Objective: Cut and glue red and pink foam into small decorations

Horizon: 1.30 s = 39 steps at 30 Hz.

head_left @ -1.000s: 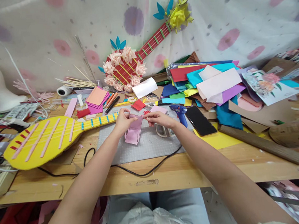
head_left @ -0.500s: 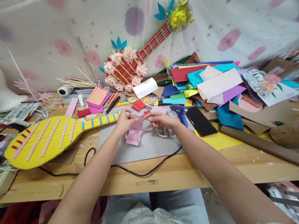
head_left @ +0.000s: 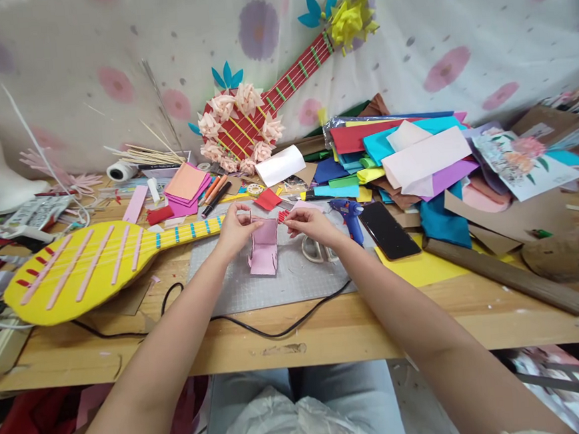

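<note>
A folded pink paper piece (head_left: 264, 247) is held up over the grey cutting mat (head_left: 284, 281) by both hands. My left hand (head_left: 234, 230) pinches its upper left edge with closed fingers. My right hand (head_left: 308, 224) pinches the upper right corner, fingers pressed together. The paper's lower flaps hang toward the mat. Scissors (head_left: 316, 250) lie on the mat just under my right wrist.
A yellow paper guitar (head_left: 87, 266) lies at the left, a red one (head_left: 261, 115) leans on the cloth behind. A blue glue gun (head_left: 348, 214), a black phone (head_left: 385, 230), a black cable (head_left: 258, 326) and a heap of coloured paper (head_left: 405, 161) lie nearby.
The pink paper has been turned more upright and squared between my hands. Both hands stayed in place over the mat; the view shifted down slightly.
</note>
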Tool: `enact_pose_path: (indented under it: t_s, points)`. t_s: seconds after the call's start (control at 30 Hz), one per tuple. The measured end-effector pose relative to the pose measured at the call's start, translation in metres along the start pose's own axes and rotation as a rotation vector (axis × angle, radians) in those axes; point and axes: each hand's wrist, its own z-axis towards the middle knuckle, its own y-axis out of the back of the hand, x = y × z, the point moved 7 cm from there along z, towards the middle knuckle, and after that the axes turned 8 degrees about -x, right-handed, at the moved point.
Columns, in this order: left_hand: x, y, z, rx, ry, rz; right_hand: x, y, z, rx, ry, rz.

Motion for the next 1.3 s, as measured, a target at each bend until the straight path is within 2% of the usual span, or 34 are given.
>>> enact_pose_path:
  t_s: [0.2,0.67,1.0,1.3]
  points:
    - [-0.006,-0.001,0.002,0.005,-0.069,0.078,0.007,-0.002,0.002,0.006,0.05,-0.118]
    - [-0.005,-0.002,0.005,0.019,-0.058,0.148,0.01,-0.008,0.007,0.044,0.139,-0.276]
    - [-0.004,-0.003,0.005,0.023,-0.044,0.124,0.008,-0.01,0.009,0.042,0.143,-0.272]
    - [-0.002,0.0,0.007,0.012,-0.05,0.107,0.012,-0.017,0.007,0.055,0.095,-0.16]
